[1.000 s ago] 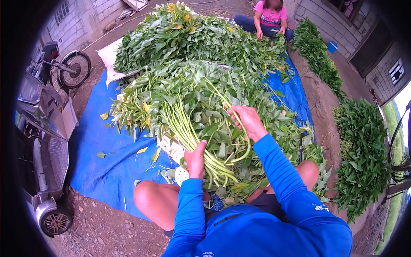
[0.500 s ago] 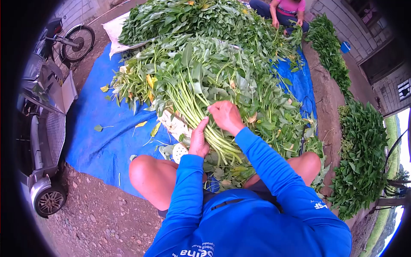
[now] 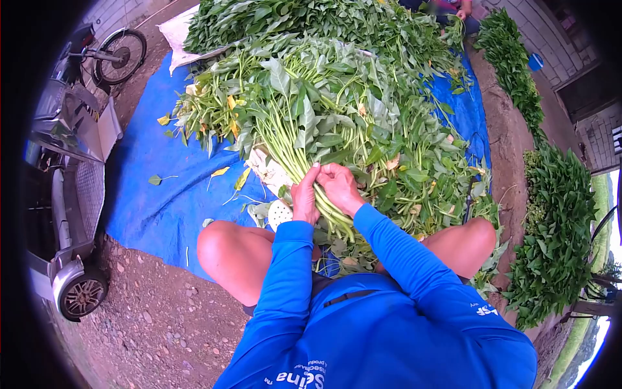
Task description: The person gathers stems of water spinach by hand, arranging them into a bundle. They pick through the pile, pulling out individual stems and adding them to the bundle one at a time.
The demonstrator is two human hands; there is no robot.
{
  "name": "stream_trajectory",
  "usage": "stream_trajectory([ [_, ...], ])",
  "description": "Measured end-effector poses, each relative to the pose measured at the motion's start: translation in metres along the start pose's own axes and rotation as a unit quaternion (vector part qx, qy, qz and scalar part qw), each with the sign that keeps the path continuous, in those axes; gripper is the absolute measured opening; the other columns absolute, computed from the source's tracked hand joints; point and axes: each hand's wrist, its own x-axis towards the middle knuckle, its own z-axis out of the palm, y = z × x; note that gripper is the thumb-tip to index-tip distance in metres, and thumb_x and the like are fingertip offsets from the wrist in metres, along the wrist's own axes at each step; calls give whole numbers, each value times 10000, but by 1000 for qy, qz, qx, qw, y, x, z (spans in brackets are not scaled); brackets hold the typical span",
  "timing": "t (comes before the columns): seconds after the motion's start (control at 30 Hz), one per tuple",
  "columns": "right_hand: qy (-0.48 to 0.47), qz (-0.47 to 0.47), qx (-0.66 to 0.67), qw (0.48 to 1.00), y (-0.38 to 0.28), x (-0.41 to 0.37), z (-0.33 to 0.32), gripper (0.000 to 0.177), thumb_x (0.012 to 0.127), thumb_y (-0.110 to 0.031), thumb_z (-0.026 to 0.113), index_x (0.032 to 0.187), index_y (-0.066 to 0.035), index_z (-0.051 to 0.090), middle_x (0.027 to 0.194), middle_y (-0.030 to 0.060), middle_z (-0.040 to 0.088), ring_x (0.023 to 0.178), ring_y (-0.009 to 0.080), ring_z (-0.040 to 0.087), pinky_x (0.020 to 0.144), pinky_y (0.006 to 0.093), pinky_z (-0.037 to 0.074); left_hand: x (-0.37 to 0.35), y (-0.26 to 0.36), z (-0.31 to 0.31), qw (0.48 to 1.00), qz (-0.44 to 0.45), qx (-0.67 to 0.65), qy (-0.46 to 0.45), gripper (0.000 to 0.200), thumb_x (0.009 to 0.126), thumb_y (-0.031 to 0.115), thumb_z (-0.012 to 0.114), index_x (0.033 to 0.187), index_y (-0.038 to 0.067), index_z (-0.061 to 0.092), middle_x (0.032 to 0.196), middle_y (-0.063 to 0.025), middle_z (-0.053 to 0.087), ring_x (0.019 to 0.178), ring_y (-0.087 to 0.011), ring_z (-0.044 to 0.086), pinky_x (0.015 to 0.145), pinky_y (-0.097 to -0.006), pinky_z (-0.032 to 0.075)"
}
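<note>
Head view: stem bundle (image 3: 295,152) is clasped by left hand (image 3: 304,202) and right hand (image 3: 338,188), fingers closed around stalks, above blue tarp (image 3: 152,194).

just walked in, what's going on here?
A person in a blue long-sleeved top sits at the edge of a blue tarp. The left hand and right hand are both closed around the stem ends of a bundle of green stalks, in front of the knees. A large heap of leafy greens covers the tarp ahead. More greens lie in rows along the right, and another person is at the far end, mostly out of frame.
</note>
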Motion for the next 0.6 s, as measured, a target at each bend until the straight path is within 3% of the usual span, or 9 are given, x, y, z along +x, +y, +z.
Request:
stream_trajectory([
  [0.17, -13, -30, -41, 999, 9, -6, -15, 220, 946, -107, 721, 1120, 24, 749, 1065, 165, 787, 969, 246, 757, 902, 356, 591, 2, 5, 0, 997, 40, 60, 37, 375, 904, 145, 830, 1169, -58, 660, 1020, -133, 732, 861, -223, 731, 766, -371, 621],
  [0.2, -3, -46, -134, 990, -6, -17, -22, 238, 924, -165, 744, 1095, -1, 763, 1026, 169, 789, 958, 295, 769, 898, 381, 596, 0, 6, 2, 995, 58, 67, 41, 358, 906, 154, 831, 1150, -48, 666, 998, -124, 732, 854, -220, 730, 766, -370, 618],
  [0.23, -29, -49, -204, 977, -20, -29, -32, 260, 926, -222, 735, 1083, -18, 773, 995, 183, 788, 934, 314, 771, 890, 400, 595, 1, 8, 1, 996, 57, 64, 37, 389, 901, 142, 831, 1184, -56, 651, 1025, -129, 731, 864, -223, 730, 767, -369, 619],
  [0.3, -41, -21, -180, 983, -23, -41, -37, 279, 943, -242, 710, 1088, -14, 781, 1005, 196, 790, 934, 329, 770, 892, 414, 588, 1, 13, 4, 997, 53, 58, 27, 458, 889, 118, 830, 1251, -71, 622, 1077, -141, 728, 883, -230, 731, 769, -368, 620],
  [0.43, -17, -74, -188, 979, -13, -36, -33, 319, 984, -276, 711, 1136, -6, 788, 1095, 171, 797, 986, 285, 761, 913, 390, 578, -6, 8, 15, 991, 104, 65, -55, 470, 886, 101, 833, 1259, -66, 603, 1096, -135, 716, 879, -231, 723, 770, -369, 618],
  [0.5, -68, -54, -131, 988, -22, -34, -49, 282, 993, -224, 713, 1136, 9, 784, 1060, 129, 802, 952, 226, 745, 874, 353, 578, 2, 15, 1, 991, 37, 124, -24, 346, 902, 46, 788, 1201, -31, 632, 1037, -117, 724, 850, -219, 726, 755, -361, 627],
  [0.57, 21, -63, 35, 997, -22, -24, -77, 230, 986, -152, 723, 1138, 10, 782, 1016, 69, 785, 899, 135, 700, 822, 298, 567, 0, 23, 5, 991, 47, 112, -51, 299, 927, 79, 755, 1184, -46, 664, 1029, -140, 741, 858, -258, 760, 772, -383, 662],
  [0.6, 22, -56, 14, 998, -27, -25, -97, 216, 982, -128, 726, 1141, 8, 781, 1002, 49, 772, 887, 102, 677, 805, 278, 559, -5, 29, 10, 991, 56, 111, -55, 292, 933, 83, 748, 1179, -49, 664, 1036, -144, 742, 872, -266, 763, 791, -388, 666],
])
